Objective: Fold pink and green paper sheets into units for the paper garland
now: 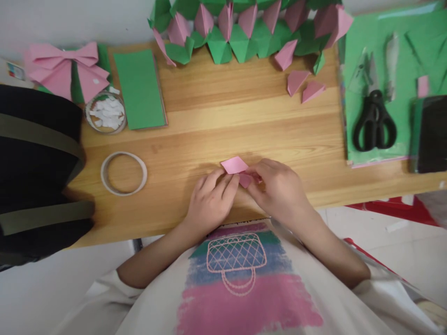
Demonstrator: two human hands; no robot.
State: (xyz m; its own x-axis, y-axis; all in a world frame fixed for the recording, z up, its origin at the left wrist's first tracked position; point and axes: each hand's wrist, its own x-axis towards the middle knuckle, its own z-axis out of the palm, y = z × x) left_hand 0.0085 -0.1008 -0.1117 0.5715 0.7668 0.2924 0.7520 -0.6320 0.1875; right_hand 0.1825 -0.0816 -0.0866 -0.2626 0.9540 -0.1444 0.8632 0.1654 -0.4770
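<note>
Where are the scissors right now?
In the head view, the scissors lie at right on the green sheet, left of a black object.

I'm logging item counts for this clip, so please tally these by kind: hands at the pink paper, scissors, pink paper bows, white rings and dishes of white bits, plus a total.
Hands at the pink paper: 2 (left hand, right hand)
Scissors: 1
Pink paper bow: 1
White ring: 1
Dish of white bits: 1
Total: 6
</note>
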